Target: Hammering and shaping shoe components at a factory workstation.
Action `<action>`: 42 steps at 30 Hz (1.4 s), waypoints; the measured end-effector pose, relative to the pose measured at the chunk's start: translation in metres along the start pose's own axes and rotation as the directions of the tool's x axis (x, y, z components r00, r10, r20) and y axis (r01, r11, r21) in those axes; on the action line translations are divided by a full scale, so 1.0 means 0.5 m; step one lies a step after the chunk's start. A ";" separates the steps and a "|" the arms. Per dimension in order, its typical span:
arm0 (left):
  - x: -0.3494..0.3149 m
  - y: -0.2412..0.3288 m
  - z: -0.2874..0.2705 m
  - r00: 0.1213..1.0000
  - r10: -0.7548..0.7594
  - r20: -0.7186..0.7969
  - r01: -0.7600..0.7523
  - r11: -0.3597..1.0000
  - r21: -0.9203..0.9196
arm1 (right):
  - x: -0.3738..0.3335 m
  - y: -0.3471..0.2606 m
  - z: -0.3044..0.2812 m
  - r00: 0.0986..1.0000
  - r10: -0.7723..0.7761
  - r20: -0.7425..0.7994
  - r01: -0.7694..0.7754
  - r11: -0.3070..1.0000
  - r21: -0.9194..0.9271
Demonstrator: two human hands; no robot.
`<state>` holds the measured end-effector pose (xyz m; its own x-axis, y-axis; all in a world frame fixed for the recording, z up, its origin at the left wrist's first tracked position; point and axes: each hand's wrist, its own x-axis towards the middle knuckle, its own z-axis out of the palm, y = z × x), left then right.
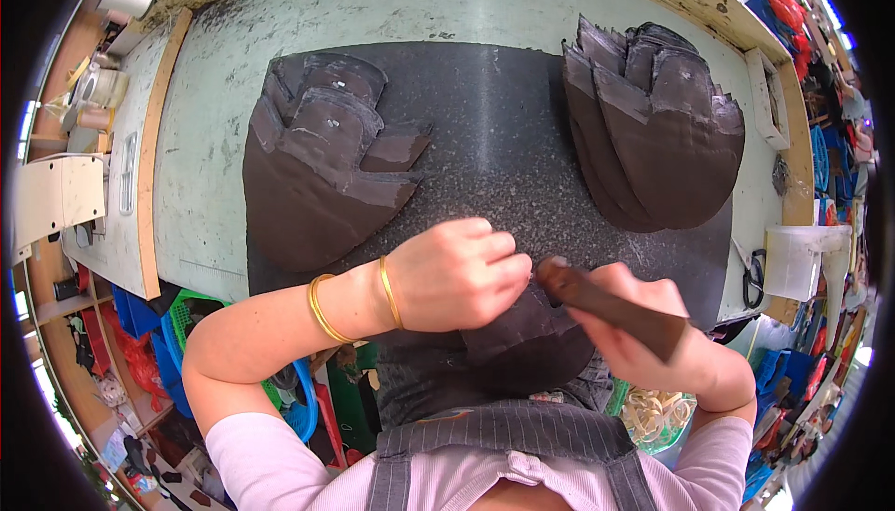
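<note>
The left hand (pixel 461 273) was closed over a dark leather piece (pixel 527 338) at the near edge of the worktop (pixel 214 138), while the right hand (pixel 643 324) gripped a brown wooden tool (pixel 611 306) against it. By the look of it, one stack (pixel 322 166) lay far left and another stack (pixel 653 133) far right; which was finished could not be told.

Dark brown leather piece (pixel 527 338) lies flat at the near edge of the table, rounded along its near side, partly covered by the fingers. Pressed on its right part sits a dark wooden tool (pixel 611 304), long and blunt, angled near-right.
</note>
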<state>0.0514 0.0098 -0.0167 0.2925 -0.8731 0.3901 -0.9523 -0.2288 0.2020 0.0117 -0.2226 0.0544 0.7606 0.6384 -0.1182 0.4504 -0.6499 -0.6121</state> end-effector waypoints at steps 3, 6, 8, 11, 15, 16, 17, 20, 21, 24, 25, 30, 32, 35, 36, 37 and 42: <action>0.001 -0.015 -0.001 0.970 -0.242 -0.018 0.233 0.949 -0.214 | -0.004 0.018 0.028 0.995 0.088 0.038 -0.091 0.994 0.064; -0.006 -0.006 0.005 0.961 -0.276 -0.008 0.266 0.932 -0.246 | -0.005 0.020 0.022 0.992 0.123 0.023 -0.124 0.990 0.066; -0.011 0.010 0.005 0.959 -0.282 -0.016 0.273 0.939 -0.211 | -0.001 0.020 0.010 0.998 0.000 -0.070 0.004 0.998 0.055; -0.007 0.022 0.006 0.968 -0.248 -0.047 0.242 0.965 -0.105 | -0.003 0.009 0.002 0.998 -0.049 -0.045 0.051 0.997 0.056; -0.010 0.038 0.006 0.970 -0.243 -0.032 0.240 0.968 -0.065 | 0.001 0.014 -0.007 0.999 0.035 -0.028 -0.034 0.999 0.026; -0.006 0.038 0.003 0.973 -0.232 -0.019 0.231 0.972 -0.041 | 0.002 0.013 -0.004 0.999 0.038 -0.026 -0.037 0.999 0.025; -0.003 0.038 0.002 0.975 -0.222 -0.007 0.222 0.975 -0.016 | 0.006 0.011 0.002 0.999 0.036 0.033 -0.037 0.999 0.024; -0.004 0.050 0.004 0.974 -0.226 -0.020 0.226 0.974 0.029 | 0.013 0.009 0.007 0.999 -0.054 -0.001 0.054 0.998 0.040; -0.008 0.050 0.001 0.971 -0.238 -0.018 0.239 0.970 0.032 | 0.014 0.004 0.000 0.998 -0.054 0.011 0.054 0.999 0.001; -0.009 0.038 -0.007 0.961 -0.275 -0.018 0.275 0.961 -0.025 | 0.010 0.015 0.016 0.996 -0.044 0.074 0.045 0.999 -0.010; -0.012 0.034 -0.010 0.935 -0.355 -0.019 0.351 0.930 -0.106 | 0.010 0.017 0.017 0.997 0.011 0.073 -0.012 1.000 0.016; -0.020 0.057 -0.001 0.912 -0.409 -0.041 0.404 0.910 -0.087 | 0.013 0.014 -0.003 1.000 0.000 -0.026 0.001 0.999 0.038; -0.016 0.059 0.000 0.918 -0.391 -0.062 0.387 0.920 -0.065 | 0.016 0.005 -0.002 0.997 -0.061 -0.049 0.061 0.998 -0.002; -0.016 0.080 0.008 0.919 -0.383 -0.093 0.383 0.924 -0.013 | 0.012 0.013 0.002 0.997 -0.064 -0.044 0.064 0.998 -0.010; -0.016 0.086 0.010 0.916 -0.389 -0.092 0.390 0.921 -0.011 | 0.017 0.009 0.002 0.997 -0.070 -0.039 0.069 0.998 -0.008; -0.015 0.087 0.010 0.919 -0.382 -0.094 0.386 0.922 0.025 | 0.025 0.001 0.001 0.995 -0.096 -0.004 0.096 0.995 -0.006; -0.018 0.097 0.003 0.939 -0.340 -0.054 0.344 0.925 0.159 | 0.021 0.009 -0.003 0.995 -0.094 0.038 0.096 0.994 -0.049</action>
<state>0.0026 0.0062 -0.0118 0.6029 -0.7188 0.3461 -0.7945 -0.5804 0.1786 0.0222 -0.2195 0.0514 0.6964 0.7121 -0.0893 0.5441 -0.6050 -0.5813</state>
